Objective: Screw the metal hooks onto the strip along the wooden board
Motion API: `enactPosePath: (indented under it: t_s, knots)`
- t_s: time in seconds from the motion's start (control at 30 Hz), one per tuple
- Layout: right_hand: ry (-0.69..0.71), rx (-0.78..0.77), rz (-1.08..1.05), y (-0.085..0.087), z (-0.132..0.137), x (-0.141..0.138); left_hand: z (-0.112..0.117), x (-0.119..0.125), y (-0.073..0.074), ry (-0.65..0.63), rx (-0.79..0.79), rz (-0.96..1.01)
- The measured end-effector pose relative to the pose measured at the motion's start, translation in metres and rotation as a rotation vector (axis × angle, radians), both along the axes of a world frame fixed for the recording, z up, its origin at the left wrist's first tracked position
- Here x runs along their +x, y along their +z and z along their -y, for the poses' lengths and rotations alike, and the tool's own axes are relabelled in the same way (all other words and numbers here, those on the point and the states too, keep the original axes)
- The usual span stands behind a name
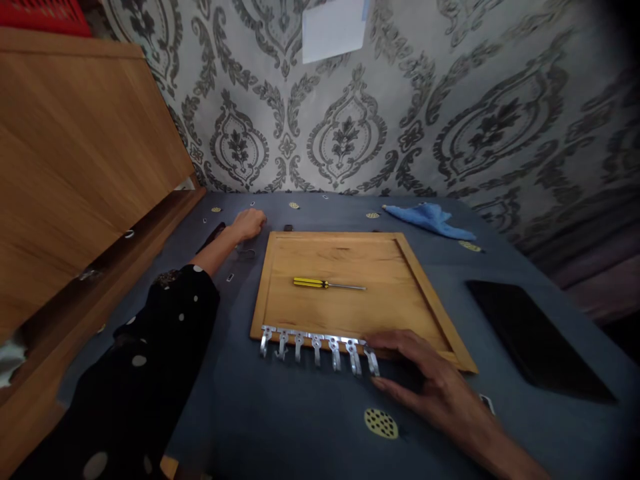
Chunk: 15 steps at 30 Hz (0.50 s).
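A metal hook rail (317,340) with several hooks lies along the near edge of a framed wooden board (345,257). My right hand (435,380) is at the rail's right end, thumb and fingers closed around the last hook. On the board rests a screwdriver (311,283) with a yellow and black handle, its shaft pointing right. Beyond the board's far left corner, my left hand (250,224) is down on the table with its fingers curled under. Whatever it may hold is hidden.
A black flat tablet-like object (537,340) lies on the right of the blue-grey tablecloth (295,413). A blue cloth (430,219) is crumpled at the back right. The wooden cabinet (85,160) borders the left side, and patterned wallpaper (345,133) rises behind.
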State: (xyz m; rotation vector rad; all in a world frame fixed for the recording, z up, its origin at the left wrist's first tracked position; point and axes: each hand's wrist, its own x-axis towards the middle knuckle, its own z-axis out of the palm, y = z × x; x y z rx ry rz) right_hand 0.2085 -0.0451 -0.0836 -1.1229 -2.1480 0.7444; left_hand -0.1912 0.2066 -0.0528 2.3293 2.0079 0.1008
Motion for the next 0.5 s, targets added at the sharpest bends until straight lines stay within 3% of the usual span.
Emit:
enactPosePath:
  t_s: [0.27,0.5]
  knots:
    - [0.003,-0.026,-0.026,0.001,0.0,-0.001,0.008,-0.027,0.015,0.061,0.057,0.292]
    - [0.001,-0.053,-0.011,0.0,-0.001,0.0,0.054,-0.046,0.009,0.173,0.036,0.639]
